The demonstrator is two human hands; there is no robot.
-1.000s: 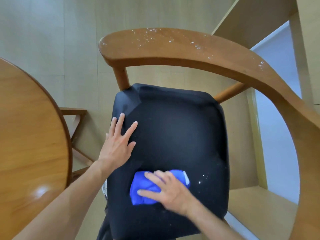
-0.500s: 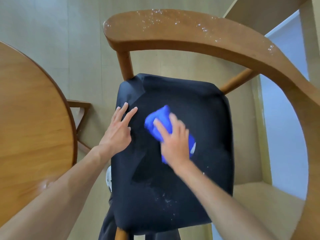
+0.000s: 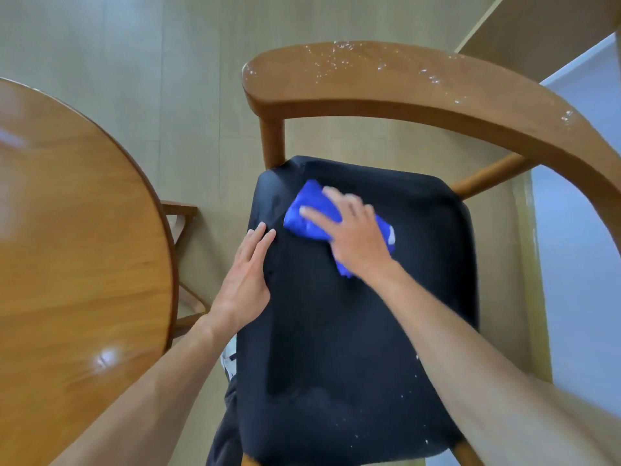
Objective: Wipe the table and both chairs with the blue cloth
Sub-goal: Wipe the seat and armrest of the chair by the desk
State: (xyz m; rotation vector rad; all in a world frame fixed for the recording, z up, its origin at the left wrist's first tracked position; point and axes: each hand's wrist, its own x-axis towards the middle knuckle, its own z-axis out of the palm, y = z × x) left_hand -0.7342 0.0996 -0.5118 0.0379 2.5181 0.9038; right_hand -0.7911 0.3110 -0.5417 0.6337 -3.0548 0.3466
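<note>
Since a second ago, the crumpled blue cloth (image 3: pixel 311 215) has been carried from the near edge of the seat up to its far left corner, under the right hand (image 3: pixel 353 233), while the left hand (image 3: pixel 247 280) has stayed flat on the seat's left edge

Nearest the camera, scattered white specks are seen on the near part of the black padded chair seat (image 3: pixel 353 348), mostly toward its right side. Farther along the left edge, the left hand is laid open, fingers straight and close together, nothing being held. Just beyond and to the right of it, the right hand is pressed palm-down on the cloth with its fingers spread and nearly straight; the cloth is pinned against the seat beneath them, its ends showing past the fingertips and beside the wrist. To the left, apart from the chair, the round glossy wooden table top (image 3: pixel 74 247) is seen, blurred. Farthest away, the curved wooden backrest rail (image 3: pixel 420 92) of the chair is arched over the seat, and white specks are scattered along its top
</note>
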